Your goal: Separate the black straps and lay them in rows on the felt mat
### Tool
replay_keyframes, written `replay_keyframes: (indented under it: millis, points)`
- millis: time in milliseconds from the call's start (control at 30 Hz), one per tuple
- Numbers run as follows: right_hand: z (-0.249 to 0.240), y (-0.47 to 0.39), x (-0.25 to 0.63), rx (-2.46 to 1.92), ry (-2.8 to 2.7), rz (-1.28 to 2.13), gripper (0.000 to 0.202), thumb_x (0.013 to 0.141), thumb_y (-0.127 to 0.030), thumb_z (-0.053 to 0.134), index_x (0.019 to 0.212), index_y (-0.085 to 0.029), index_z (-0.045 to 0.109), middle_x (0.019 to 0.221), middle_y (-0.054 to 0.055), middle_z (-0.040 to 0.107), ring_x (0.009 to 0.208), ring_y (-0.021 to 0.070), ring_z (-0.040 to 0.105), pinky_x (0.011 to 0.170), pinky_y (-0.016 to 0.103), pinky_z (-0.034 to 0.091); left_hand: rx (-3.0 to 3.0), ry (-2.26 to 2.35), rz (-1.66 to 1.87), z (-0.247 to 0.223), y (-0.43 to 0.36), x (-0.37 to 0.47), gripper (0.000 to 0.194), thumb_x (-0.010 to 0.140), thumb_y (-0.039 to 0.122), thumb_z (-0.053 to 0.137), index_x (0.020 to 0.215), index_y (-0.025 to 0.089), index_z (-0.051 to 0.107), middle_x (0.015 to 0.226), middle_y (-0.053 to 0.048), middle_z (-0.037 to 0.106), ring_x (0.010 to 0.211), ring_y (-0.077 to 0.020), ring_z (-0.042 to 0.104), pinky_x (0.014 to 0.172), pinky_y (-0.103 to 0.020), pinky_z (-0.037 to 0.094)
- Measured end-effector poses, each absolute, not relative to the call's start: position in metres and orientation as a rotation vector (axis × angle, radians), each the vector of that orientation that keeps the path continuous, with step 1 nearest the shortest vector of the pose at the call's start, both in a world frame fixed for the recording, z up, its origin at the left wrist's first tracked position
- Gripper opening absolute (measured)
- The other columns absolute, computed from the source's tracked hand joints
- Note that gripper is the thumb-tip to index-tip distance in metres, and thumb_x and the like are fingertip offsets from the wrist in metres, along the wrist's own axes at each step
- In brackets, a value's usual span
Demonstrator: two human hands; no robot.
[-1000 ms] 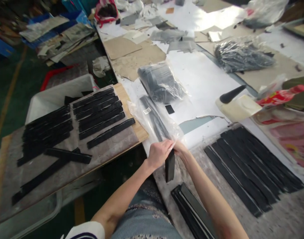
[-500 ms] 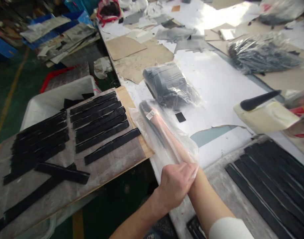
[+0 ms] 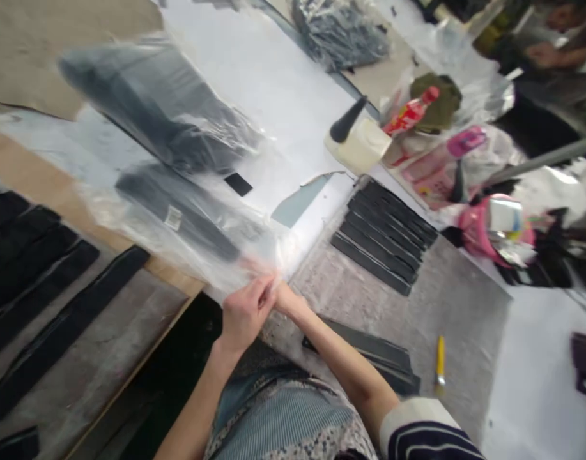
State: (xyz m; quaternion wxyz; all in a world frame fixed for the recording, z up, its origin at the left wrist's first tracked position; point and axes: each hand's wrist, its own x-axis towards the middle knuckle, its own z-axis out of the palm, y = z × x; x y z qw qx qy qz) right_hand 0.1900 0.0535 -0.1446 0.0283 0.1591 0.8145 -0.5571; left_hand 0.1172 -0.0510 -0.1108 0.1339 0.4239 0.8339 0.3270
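A clear plastic bag lies on the table with a flat dark piece inside it and a small white barcode label on it. My left hand is closed on the bag's near, open end, thumb and fingers pinched together. My right hand is at the same opening, its fingers inside the plastic; they are blurred and partly hidden, so their grip cannot be made out. Just beyond lies a fuller plastic bag of dark grey pieces, with a small black square beside it.
Black strips lie on a board at left and on a grey board at right, with a yellow-handled brush. A cream container, a red-labelled bottle and a pink basket stand at right. Another person's hand shows far right.
My right hand has drawn back from deep inside the bag to its opening. My left hand stays closed on the opening's edge. The view has swung to the right and downward.
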Motion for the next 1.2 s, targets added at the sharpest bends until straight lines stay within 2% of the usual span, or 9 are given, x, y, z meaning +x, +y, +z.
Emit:
replay_keyframes:
  millis: [33,100,233,400,567,733,933,1067,1200]
  points:
    - [-0.141,0.058,0.213,0.580,2.557,-1.684,0.022,0.089,-0.014,0.046,0.093,-0.005,0.066,0.098,0.004,0.070,0.107,0.0064,0.060,0.095,0.020,0.043,1.255,2.415,0.880,-0.118,-0.051,0.119,0.027,0.092,0.031,0.051,0.114,0.021,0.061,0.093,-0.005,0.072,0.074,-0.0176,0.067,0.071,-0.025,0.048]
    - [-0.130,0.061,0.272,0.750,2.650,-1.664,0.024,0.089,-0.009,0.049,0.104,-0.013,0.066,0.114,0.007,0.066,0.120,0.0130,0.053,0.102,0.029,0.042,1.305,2.404,0.709,-0.132,-0.051,0.121,0.028,0.094,0.032,0.046,0.112,0.020,0.062,0.090,-0.005,0.072,0.074,-0.0185,0.067,0.071,-0.026,0.047]
    - [-0.110,0.061,0.401,1.273,2.687,-1.483,0.024,0.094,-0.017,0.045,0.106,-0.022,0.065,0.106,0.008,0.065,0.106,0.0189,0.060,0.093,0.034,0.049,1.371,2.309,0.298,-0.142,-0.051,0.123,0.031,0.093,0.033,0.043,0.115,0.020,0.060,0.092,-0.005,0.070,0.076,-0.0199,0.066,0.065,-0.027,0.045]
    - [-0.113,0.085,0.495,1.750,2.609,-0.885,0.021,0.091,-0.026,0.049,0.105,-0.021,0.064,0.104,0.010,0.063,0.101,0.0267,0.055,0.089,0.043,0.047,1.442,2.293,0.122,-0.125,-0.040,0.144,0.025,0.093,0.032,0.041,0.093,0.019,0.063,0.090,-0.005,0.067,0.074,-0.0179,0.062,0.062,-0.025,0.041]
    - [-0.130,0.112,0.522,1.618,2.566,-0.721,0.025,0.086,-0.029,0.059,0.108,-0.020,0.061,0.110,0.010,0.061,0.103,0.0283,0.053,0.088,0.043,0.047,1.640,1.944,0.283,-0.125,-0.009,0.194,0.020,0.093,0.034,0.047,0.095,0.020,0.061,0.092,-0.004,0.063,0.086,-0.0179,0.061,0.073,-0.026,0.044]
    - [-0.131,0.129,0.524,1.420,2.543,-0.717,0.030,0.078,-0.028,0.070,0.106,-0.022,0.062,0.108,0.009,0.060,0.100,0.0269,0.055,0.085,0.040,0.048,1.714,1.760,0.162,-0.133,0.018,0.231,0.027,0.086,0.040,0.059,0.106,0.020,0.059,0.100,-0.007,0.058,0.095,-0.0218,0.057,0.080,-0.031,0.045]
    - [-0.125,0.144,0.557,1.517,2.401,-0.657,0.032,0.073,-0.022,0.074,0.102,-0.021,0.061,0.105,0.007,0.059,0.098,0.0256,0.056,0.081,0.035,0.047,1.727,1.766,-0.008,-0.133,0.029,0.236,0.025,0.083,0.039,0.063,0.097,0.019,0.056,0.098,-0.006,0.056,0.092,-0.0229,0.056,0.077,-0.031,0.044]
    - [-0.122,0.144,0.589,1.769,2.228,-0.662,0.035,0.073,-0.025,0.075,0.104,-0.019,0.059,0.105,0.007,0.059,0.097,0.0248,0.058,0.080,0.034,0.047,1.764,1.750,-0.079,-0.133,0.032,0.237,0.022,0.087,0.038,0.058,0.097,0.019,0.054,0.099,-0.006,0.055,0.087,-0.0218,0.059,0.070,-0.029,0.043]
    - [-0.121,0.143,0.593,1.760,2.249,-0.712,0.039,0.073,-0.029,0.076,0.106,-0.019,0.059,0.104,0.007,0.059,0.097,0.0235,0.058,0.081,0.033,0.047,1.739,1.725,-0.185,-0.129,0.041,0.239,0.022,0.086,0.038,0.059,0.095,0.019,0.052,0.099,-0.007,0.058,0.078,-0.0210,0.061,0.064,-0.029,0.041]
